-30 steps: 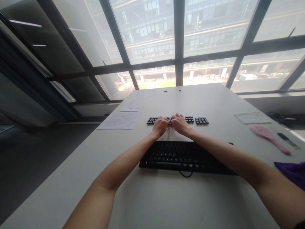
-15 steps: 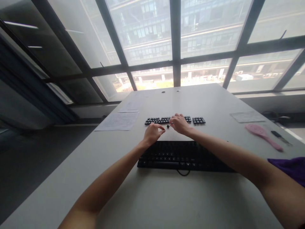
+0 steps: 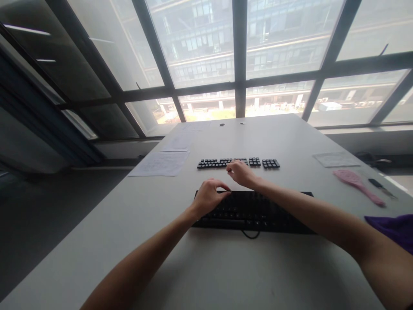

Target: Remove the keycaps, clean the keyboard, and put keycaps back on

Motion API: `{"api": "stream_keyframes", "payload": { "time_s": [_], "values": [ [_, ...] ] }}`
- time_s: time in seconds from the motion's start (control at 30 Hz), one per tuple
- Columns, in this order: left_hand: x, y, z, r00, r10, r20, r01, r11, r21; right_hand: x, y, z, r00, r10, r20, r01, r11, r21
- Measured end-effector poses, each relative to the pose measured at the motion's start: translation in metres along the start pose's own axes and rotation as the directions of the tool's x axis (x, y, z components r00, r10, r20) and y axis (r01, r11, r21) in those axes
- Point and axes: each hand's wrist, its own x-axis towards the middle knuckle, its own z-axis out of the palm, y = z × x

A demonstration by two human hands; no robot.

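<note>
A black keyboard [image 3: 258,211] lies on the white table, its cable looping out at the front edge. Over its far left part is my left hand [image 3: 208,197], thumb and index finger pinched close together near the far edge; whatever is between the tips is too small to make out. Beyond the keyboard, my right hand [image 3: 242,173] has its fingers curled together, with a small dark keycap [image 3: 230,171] at the tips. Rows of loose black keycaps [image 3: 211,163] lie just past the right hand, which hides some of them. More keycaps [image 3: 271,163] form a separate block to the right.
Paper sheets [image 3: 161,163] lie along the table's left side. At right are a clear flat bag [image 3: 336,159], a pink hairbrush [image 3: 358,185], a dark-handled tool [image 3: 380,187] and purple cloth [image 3: 393,230]. Large windows [image 3: 206,51] stand behind the table.
My left hand has come nearer, rightward over the keyboard's far edge. The right hand has drawn back slightly from the keycap rows, and the single keycap on the table is now at its fingertips.
</note>
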Motion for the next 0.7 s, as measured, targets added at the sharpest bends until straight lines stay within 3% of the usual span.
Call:
{"api": "stream_keyframes", "payload": {
  "time_s": [0.1,0.23,0.37,0.7],
  "values": [
    [-0.008,0.008,0.009,0.997,0.013,0.081,-0.007,0.997,-0.083,-0.031,-0.005,-0.014,0.995,0.075,-0.059,-0.062,0.978,0.197],
    [-0.014,0.011,0.021,0.989,0.034,0.147,-0.007,0.983,-0.181,-0.092,-0.013,-0.026,0.975,0.217,-0.043,-0.164,0.838,0.520],
    [-0.018,0.012,0.026,0.982,0.068,0.175,-0.029,0.976,-0.215,-0.137,-0.021,-0.028,0.965,0.262,0.012,-0.213,0.758,0.617],
    [-0.025,0.012,0.033,0.981,0.139,0.137,-0.118,0.982,-0.149,-0.143,-0.031,-0.021,0.983,0.176,-0.049,-0.106,0.771,0.628]
  ]
}}
